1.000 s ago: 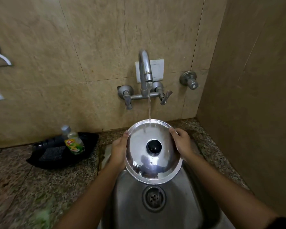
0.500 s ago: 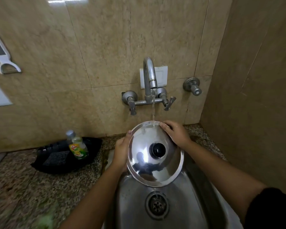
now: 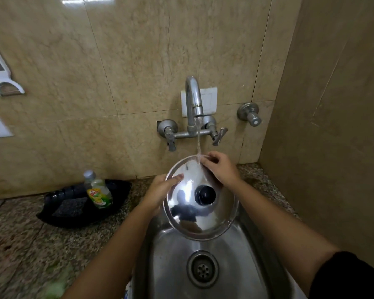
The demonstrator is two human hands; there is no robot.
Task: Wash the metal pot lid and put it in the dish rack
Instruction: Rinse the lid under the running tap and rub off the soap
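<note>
Both hands are on the metal pot lid [image 3: 200, 197] over the sink [image 3: 173, 266]: left hand [image 3: 160, 192] grips its left rim, right hand [image 3: 221, 167] pinches the far rim under the tap's [image 3: 193, 100] stream.

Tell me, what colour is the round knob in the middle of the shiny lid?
Black. The round plastic knob on the shiny metal pot lid shows best in the head view.
</note>
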